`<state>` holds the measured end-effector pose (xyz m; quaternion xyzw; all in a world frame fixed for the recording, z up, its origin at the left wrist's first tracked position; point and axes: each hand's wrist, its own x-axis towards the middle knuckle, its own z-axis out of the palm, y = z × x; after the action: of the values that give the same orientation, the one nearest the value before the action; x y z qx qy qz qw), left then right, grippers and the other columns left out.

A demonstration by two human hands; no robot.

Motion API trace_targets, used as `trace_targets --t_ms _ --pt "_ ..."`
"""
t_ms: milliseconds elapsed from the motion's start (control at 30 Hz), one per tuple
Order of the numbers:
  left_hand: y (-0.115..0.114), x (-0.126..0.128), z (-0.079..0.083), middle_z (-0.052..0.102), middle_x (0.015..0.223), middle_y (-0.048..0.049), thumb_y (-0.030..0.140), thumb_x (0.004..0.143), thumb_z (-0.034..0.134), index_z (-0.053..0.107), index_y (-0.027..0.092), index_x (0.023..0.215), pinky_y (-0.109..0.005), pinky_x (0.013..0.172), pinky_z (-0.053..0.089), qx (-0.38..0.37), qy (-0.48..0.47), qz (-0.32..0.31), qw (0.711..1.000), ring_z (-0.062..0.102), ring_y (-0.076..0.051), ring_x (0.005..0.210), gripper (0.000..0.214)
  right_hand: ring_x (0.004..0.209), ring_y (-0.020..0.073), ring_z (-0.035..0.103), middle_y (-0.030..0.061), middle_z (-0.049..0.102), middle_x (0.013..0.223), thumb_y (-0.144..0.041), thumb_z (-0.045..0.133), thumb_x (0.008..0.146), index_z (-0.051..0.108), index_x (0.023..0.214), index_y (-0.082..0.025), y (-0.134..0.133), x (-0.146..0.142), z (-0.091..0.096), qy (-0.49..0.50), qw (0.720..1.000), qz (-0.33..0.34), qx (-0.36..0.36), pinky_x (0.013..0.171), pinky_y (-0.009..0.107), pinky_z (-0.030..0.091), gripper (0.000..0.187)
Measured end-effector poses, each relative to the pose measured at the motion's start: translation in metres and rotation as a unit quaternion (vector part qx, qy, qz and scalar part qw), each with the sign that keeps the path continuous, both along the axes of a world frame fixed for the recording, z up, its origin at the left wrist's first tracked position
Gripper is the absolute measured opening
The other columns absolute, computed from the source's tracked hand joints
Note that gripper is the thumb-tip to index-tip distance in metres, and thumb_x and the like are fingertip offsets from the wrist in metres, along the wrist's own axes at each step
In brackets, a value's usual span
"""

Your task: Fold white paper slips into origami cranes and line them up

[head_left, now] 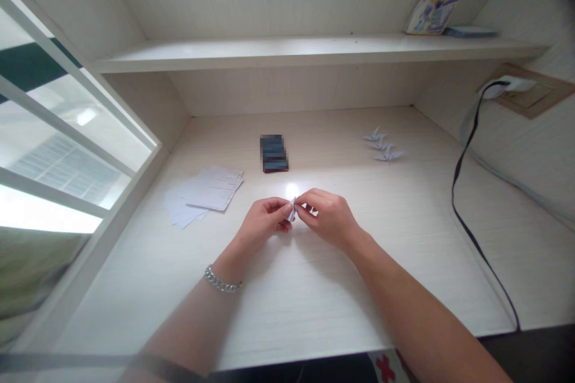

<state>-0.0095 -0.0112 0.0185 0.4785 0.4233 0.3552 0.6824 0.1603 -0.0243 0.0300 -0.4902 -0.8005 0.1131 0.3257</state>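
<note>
A person's two bare hands meet over the middle of a pale desk (287,317), the left hand (265,215) and the right hand (330,215) each with its grip closed, thumb and fingers pinching a small folded paper (291,210) from either side. A silver chain bracelet (222,283) circles the left wrist. Toward the desk's left edge, loose white sheets (218,188) lie fanned and overlapping, short lines of print along their right side too small to read. A dark rectangular object (274,154), its face obscured by pixelation, lies nearer the back edge, while three folded paper birds (381,146) sit close together toward the back right corner. On the shelf (269,51) above, a colorful packet (430,14) leans at right, its lettering blurred. A black cable (458,179) runs from a wall outlet (532,93) to the desk's front edge, near its right end.
</note>
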Motion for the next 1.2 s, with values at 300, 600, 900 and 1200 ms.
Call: trace_targets --t_ms 300,600,900,1200 --pt "-0.0012 0.0001 -0.0029 0.06 0.072 -0.0052 0.036 0.072 0.066 0.065 0.011 0.077 -0.026 0.06 0.045 0.002 -0.02 0.007 1.0 0.055 -0.012 0.062 0.026 0.07 0.0125 0.058 0.0018 0.066 0.078 -0.018 0.052 0.081 0.064 0.077 -0.02 0.0009 -0.0036 -0.0028 -0.04 0.998 -0.007 0.04 0.062 0.022 0.039 0.013" --pt "-0.0015 -0.0003 -0.0008 0.061 0.07 -0.0056 0.032 0.069 0.07 0.066 0.011 0.073 -0.026 0.06 0.045 -0.027 -0.065 0.026 0.997 0.054 -0.011 0.062 0.022 0.075 0.0138 0.061 0.0021 0.068 0.081 -0.018 0.051 0.082 0.065 0.078 -0.02 0.0033 -0.0065 -0.0068 -0.017 0.997 -0.002 0.069 0.065 0.023 0.042 0.015" --pt "-0.0028 0.003 -0.001 0.06 0.079 -0.0046 0.033 0.072 0.067 0.066 0.013 0.082 -0.024 0.065 0.046 -0.011 -0.065 0.07 0.995 0.054 -0.011 0.071 0.023 0.085 0.0154 0.062 0.0019 0.069 0.093 -0.02 0.051 0.085 0.067 0.091 -0.025 0.0031 -0.0031 -0.0095 0.029 0.997 0.01 0.069 0.074 0.025 0.046 0.018" --pt "-0.005 0.0077 -0.0041 0.062 0.084 -0.0052 0.037 0.074 0.064 0.065 0.015 0.087 -0.025 0.068 0.048 0.03 -0.045 0.097 0.994 0.057 -0.012 0.077 0.025 0.085 0.0158 0.062 0.0019 0.068 0.095 -0.02 0.052 0.084 0.069 0.09 -0.025 0.0001 -0.0067 -0.0085 0.069 0.996 -0.006 0.057 0.075 0.027 0.048 0.018"
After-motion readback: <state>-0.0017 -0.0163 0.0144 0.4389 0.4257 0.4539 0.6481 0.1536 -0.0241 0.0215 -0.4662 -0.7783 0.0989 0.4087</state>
